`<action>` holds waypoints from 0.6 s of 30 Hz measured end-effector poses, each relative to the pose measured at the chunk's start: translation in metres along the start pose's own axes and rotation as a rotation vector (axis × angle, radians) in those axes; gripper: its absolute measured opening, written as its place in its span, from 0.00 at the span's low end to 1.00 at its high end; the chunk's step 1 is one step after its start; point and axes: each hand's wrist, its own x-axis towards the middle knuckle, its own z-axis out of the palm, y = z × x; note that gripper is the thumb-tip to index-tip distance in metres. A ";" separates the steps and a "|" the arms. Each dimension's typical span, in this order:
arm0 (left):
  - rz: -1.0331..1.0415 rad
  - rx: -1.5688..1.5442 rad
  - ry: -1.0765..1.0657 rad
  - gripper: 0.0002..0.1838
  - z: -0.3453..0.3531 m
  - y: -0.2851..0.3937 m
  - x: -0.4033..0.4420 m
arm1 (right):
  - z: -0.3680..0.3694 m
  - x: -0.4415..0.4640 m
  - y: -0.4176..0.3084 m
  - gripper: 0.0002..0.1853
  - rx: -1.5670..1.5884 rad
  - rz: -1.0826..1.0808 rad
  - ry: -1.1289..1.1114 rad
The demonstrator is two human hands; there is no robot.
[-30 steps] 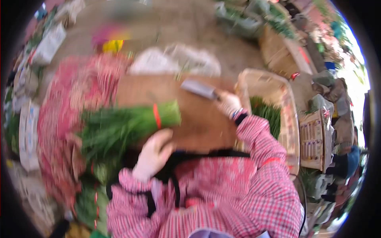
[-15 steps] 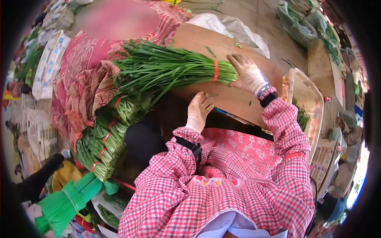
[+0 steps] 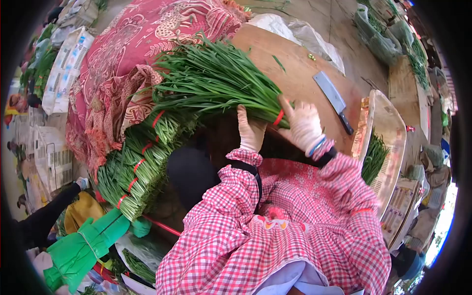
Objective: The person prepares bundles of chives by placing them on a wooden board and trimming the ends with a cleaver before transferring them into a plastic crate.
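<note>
And here's the bundle of long, flat green leaves with a red band near its stem end (image 3: 221, 81), slanting across the near edge of the brown wooden bench (image 3: 275, 54), leafy end fanned out to the left, banded end pointing down toward the wearer. The right hand, in a pale glove (image 3: 302, 125), is clamped on that stem end, right by the band, one finger stretched along the stalks! Down at the near side comes the left hand, also pale-gloved (image 3: 251, 132), thumb up against the leaves, palm beneath; its other fingers are hidden, so I can't tell whether it's closed on them.

Off to the right of the hands, a cleaver with a broad steel blade and a black handle (image 3: 330, 93) lies flat on the bench, handle toward the pale plastic crate (image 3: 396, 135), which has green stalks in it. Left of the wearer, a heap of green bunches tied with red bands (image 3: 142, 172) sits just below the leafy ends, next to a red patterned cloth (image 3: 118, 54). Beyond the bench's far edge, white plastic sacking (image 3: 314, 42) lies crumpled, and down at lower left there's a bright green plastic wrapping (image 3: 86, 248)!
</note>
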 end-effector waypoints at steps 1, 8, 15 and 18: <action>-0.011 0.004 -0.008 0.39 -0.002 0.001 -0.002 | 0.001 -0.011 -0.014 0.49 -0.059 0.054 -0.015; -0.136 0.005 -0.038 0.29 -0.015 0.023 -0.021 | 0.042 -0.081 -0.054 0.52 0.279 0.265 0.275; -0.144 0.285 -0.111 0.20 -0.034 0.006 -0.022 | 0.075 -0.123 -0.075 0.60 0.586 0.491 0.236; -0.094 0.367 -0.059 0.19 -0.036 0.002 -0.037 | 0.071 -0.137 -0.085 0.61 0.690 0.519 0.100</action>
